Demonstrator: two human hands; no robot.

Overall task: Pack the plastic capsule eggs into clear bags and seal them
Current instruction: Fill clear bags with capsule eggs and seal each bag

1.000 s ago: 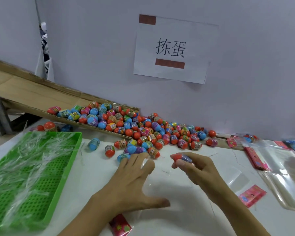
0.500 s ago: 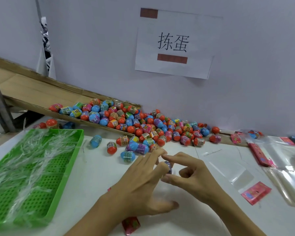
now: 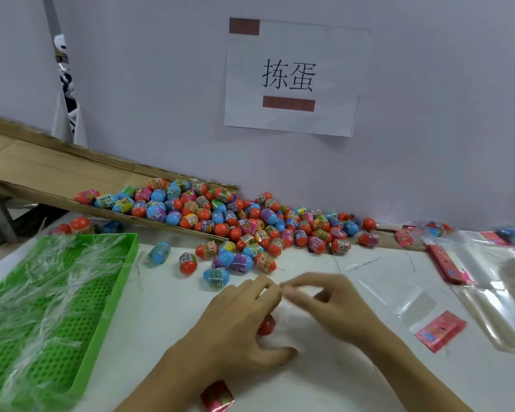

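At frame centre, the left hand (image 3: 244, 319) and right hand (image 3: 333, 304) pinch a thin clear plastic bag (image 3: 283, 310) holding a red capsule egg (image 3: 266, 325); bare white tabletop (image 3: 167, 316) lies between them and the green perforated tray (image 3: 107, 307) at left.

Both forearms are reaching in from the lower edge, the left hand (image 3: 244, 319) and right hand (image 3: 332, 307) meeting at centre, fingertips touching; the right hand's fingers are blurring, thumb and forefinger pinching together.

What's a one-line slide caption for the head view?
Both hands, left hand and right hand, meet over an orange capsule egg on the white table, beside a green tray.
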